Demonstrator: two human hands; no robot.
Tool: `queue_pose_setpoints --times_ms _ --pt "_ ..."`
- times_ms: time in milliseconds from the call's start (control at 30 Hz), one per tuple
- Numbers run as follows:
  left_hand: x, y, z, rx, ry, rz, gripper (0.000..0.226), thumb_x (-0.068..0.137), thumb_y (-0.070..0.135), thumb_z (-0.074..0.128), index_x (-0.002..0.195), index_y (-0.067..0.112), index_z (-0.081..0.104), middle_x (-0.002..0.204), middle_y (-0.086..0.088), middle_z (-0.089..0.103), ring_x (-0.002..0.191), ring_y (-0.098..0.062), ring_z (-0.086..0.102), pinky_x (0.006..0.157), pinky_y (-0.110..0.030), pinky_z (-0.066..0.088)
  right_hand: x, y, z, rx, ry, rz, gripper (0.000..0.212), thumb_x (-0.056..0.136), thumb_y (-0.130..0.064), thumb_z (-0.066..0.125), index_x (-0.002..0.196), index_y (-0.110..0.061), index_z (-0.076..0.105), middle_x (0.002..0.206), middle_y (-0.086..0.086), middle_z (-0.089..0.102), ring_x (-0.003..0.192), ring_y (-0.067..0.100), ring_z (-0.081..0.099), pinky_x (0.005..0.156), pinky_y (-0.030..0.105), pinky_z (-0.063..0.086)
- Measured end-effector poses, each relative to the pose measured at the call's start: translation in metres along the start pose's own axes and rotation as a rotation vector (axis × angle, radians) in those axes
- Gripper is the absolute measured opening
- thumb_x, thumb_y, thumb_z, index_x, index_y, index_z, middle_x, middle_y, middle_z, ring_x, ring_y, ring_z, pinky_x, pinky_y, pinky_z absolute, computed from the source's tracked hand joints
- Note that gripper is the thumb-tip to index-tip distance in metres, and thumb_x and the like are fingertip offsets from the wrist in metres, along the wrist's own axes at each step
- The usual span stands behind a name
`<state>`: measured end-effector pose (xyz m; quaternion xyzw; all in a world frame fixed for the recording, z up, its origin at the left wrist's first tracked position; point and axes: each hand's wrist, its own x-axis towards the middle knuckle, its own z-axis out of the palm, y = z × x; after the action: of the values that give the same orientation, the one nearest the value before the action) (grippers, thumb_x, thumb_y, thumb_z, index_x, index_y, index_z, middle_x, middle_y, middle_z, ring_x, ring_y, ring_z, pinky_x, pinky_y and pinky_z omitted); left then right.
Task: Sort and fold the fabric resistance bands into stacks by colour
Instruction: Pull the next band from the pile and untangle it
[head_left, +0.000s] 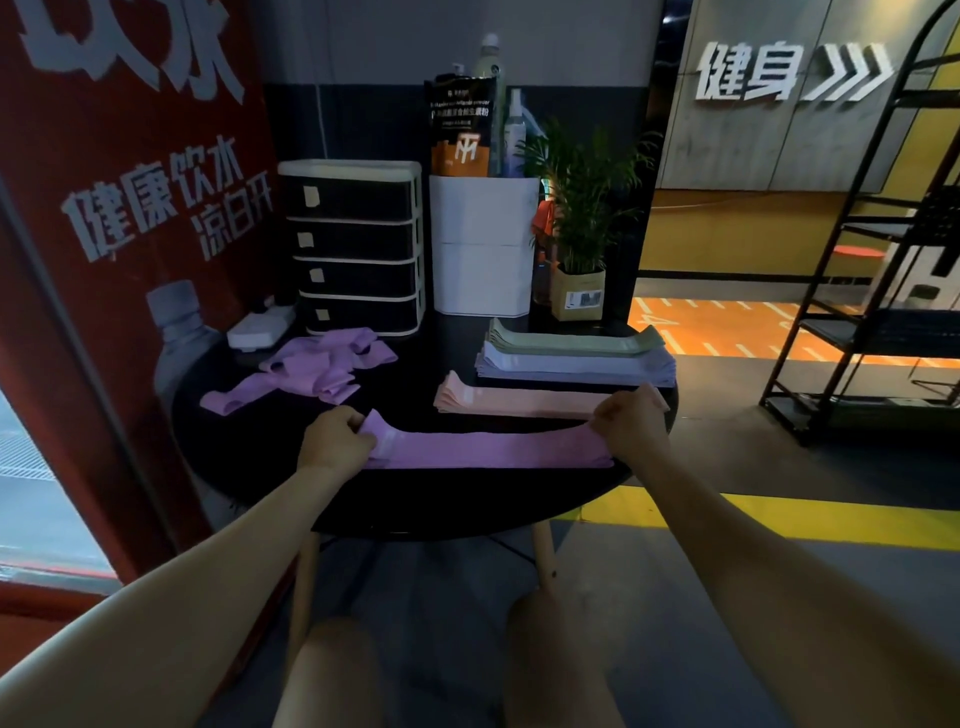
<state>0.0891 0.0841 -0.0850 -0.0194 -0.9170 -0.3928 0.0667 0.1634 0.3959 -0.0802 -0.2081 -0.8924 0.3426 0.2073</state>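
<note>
A purple band (488, 448) lies flat across the table (249, 441) – long axis left to right – left hand (335, 439) and right hand (631, 421) each pinching an end with curled fingers.

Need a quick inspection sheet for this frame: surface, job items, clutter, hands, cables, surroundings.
Surface: round black table, light wooden legs.
Job's things: purple band stretched flat near the front edge; pink stack behind it; lavender stack with green stack on top; unsorted purple pile at left.
Clutter: drawer unit, white bin holding bottles and a pouch, potted plant, white power strip.
Grippers: left hand and right hand each pinch one end of the purple band.
Cables: nothing seen clearly.
Surroundings: red banner at left, black shelf rack at right, yellow floor stripe.
</note>
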Motion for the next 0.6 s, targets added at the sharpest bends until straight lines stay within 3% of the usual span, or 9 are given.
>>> queue_pose_setpoints --times_ms 133,267,433,600 --pt "0.001 -0.003 0.0 -0.036 0.001 -0.007 0.021 0.08 -0.002 0.06 0.1 -0.003 0.063 0.102 -0.019 0.064 0.095 -0.032 0.059 0.072 -0.026 0.038 -0.004 0.004 0.005 0.0 -0.016 0.001 0.018 0.082 -0.003 0.066 0.098 0.005 0.066 0.105 0.019 0.066 0.101 0.032 0.059 0.082 0.027 0.04" --pt "-0.003 -0.004 0.0 -0.099 -0.004 0.015 0.028 0.079 -0.003 0.063 0.107 -0.003 0.06 0.105 -0.016 0.062 0.09 -0.025 0.054 0.075 -0.025 0.037 -0.006 0.003 0.007 -0.03 -0.022 -0.023 0.017 0.083 -0.005 0.065 0.099 0.002 0.066 0.106 0.017 0.065 0.101 0.03 0.058 0.082 0.031 0.043" --pt "-0.003 -0.013 -0.004 -0.26 -0.016 0.059 0.039 0.077 -0.003 0.07 0.114 -0.002 0.056 0.108 -0.013 0.055 0.094 -0.019 0.05 0.081 -0.027 0.04 -0.009 -0.016 0.016 -0.131 0.047 -0.207 0.023 0.079 -0.011 0.07 0.101 -0.005 0.067 0.112 0.014 0.06 0.105 0.031 0.054 0.083 0.035 0.045" --pt "-0.002 -0.03 -0.011 -0.289 -0.15 0.176 0.064 0.075 0.007 0.076 0.131 0.013 0.046 0.127 0.001 0.044 0.118 -0.012 0.043 0.097 -0.025 0.036 -0.031 -0.045 0.044 -0.126 -0.202 -0.413 0.037 0.081 -0.025 0.071 0.115 -0.013 0.063 0.118 0.008 0.054 0.112 0.027 0.048 0.093 0.033 0.04"
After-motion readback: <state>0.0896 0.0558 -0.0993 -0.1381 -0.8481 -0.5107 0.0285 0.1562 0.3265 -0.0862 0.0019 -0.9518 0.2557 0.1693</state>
